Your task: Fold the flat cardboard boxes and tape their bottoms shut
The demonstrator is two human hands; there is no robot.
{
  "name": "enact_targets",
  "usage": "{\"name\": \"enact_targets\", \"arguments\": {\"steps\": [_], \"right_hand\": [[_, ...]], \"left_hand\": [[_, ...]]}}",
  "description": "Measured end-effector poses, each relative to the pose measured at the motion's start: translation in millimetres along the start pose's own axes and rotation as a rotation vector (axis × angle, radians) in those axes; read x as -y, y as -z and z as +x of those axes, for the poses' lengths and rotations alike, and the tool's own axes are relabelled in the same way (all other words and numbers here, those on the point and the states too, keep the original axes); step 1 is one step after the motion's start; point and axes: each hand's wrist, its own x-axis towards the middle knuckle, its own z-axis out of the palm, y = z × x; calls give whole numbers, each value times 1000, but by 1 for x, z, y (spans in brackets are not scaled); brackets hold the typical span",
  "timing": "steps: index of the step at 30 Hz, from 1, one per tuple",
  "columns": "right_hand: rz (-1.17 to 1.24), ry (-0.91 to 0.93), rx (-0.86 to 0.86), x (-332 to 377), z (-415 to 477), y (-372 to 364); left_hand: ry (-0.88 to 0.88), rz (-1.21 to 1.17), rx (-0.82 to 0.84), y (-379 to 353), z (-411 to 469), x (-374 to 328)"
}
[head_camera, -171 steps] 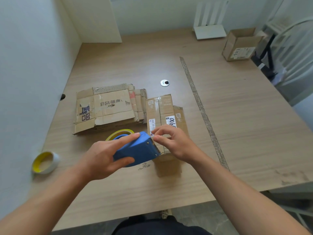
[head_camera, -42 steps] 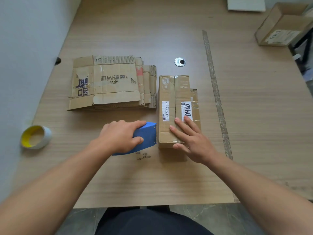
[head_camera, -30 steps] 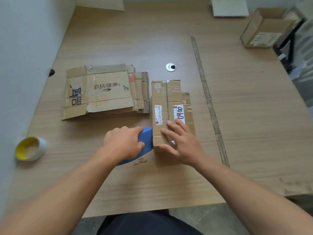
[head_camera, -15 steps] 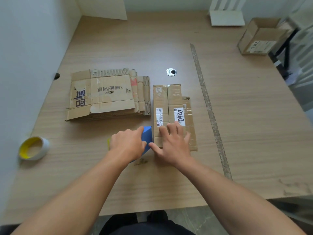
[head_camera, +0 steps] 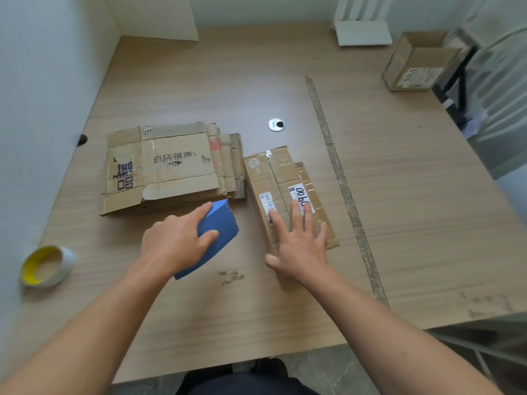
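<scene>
Head view, table (head_camera: 228,81): pale wood-grain laminate.
Tape roll (head_camera: 47,265): ring with yellow core, near the left edge.
Tape dispenser (head_camera: 221,223): smooth blue plastic wedge.
Box (head_camera: 273,178): worn brown cardboard, rectangular, centre seam, white labels; right of dispenser.
Flat stack (head_camera: 171,166): torn corrugated sheets behind dispenser.
Change: dispenser, earlier against the box's left edge, now apart from it; box now skewed.
Left hand (head_camera: 176,243): fingers curled over dispenser, gripping it.
Right hand (head_camera: 299,252): flat, fingers straight and spread, pressing the box top; grips nothing.
</scene>
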Motion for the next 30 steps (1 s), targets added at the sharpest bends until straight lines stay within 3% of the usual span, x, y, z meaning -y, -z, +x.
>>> {"name": "enact_targets", "arguments": {"steps": [14,21,25,30], "right_hand": [[-192,158,153,-55,-12,24],[-26,-152,-24,-39,-11,35],[28,-195,74,-49,-12,36],[-82,-182,145,-83,-20,51]], "left_hand": [[-67,-146,-57,20,13,6],[-93,-201,-66,15,10,-3],[-89,-210,-62,12,5,-3],[-87,-221,-78,11,2,0]]}}
